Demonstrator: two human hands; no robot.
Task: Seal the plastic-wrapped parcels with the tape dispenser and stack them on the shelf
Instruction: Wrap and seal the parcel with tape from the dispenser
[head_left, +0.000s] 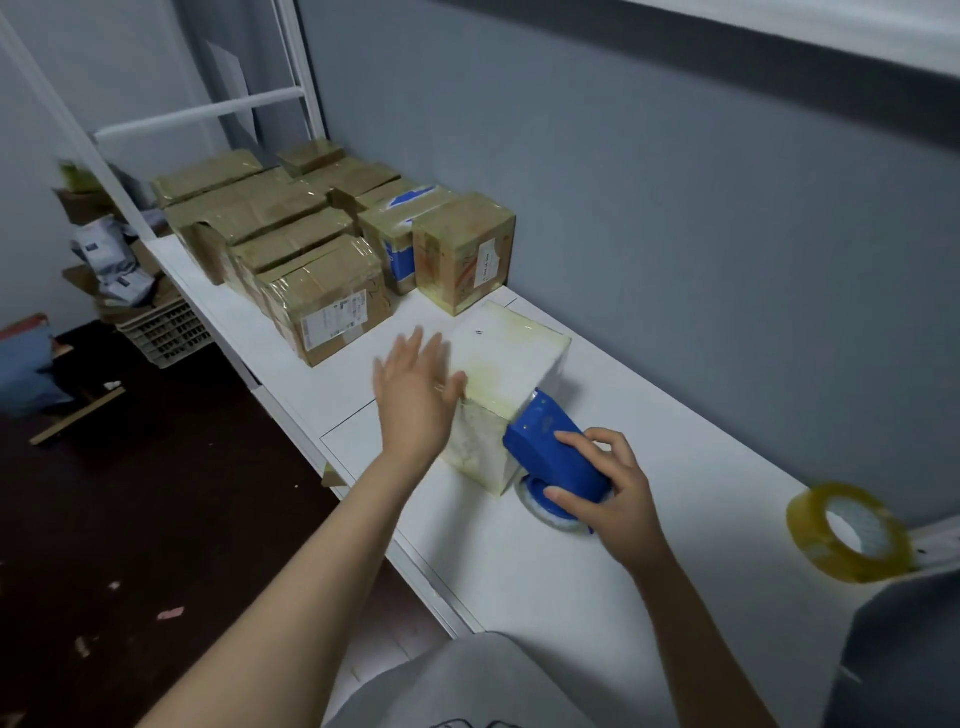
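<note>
A white, plastic-wrapped parcel (506, 358) with yellowish tape stands on the white shelf surface (649, 415). My left hand (415, 400) lies with straight fingers against the parcel's left side, blurred by motion. My right hand (608, 488) grips the blue tape dispenser (550, 447), whose front end presses on the parcel's near right edge. The dispenser's tape roll shows beneath it. Several sealed brown parcels (322, 296) stand in rows at the far end of the shelf.
A loose roll of yellowish clear tape (852, 530) sits on the shelf at the right. The grey wall runs along the back. White shelf uprights (306, 73) rise at the far left. Crates, cardboard and bags clutter the dark floor (130, 519) to the left.
</note>
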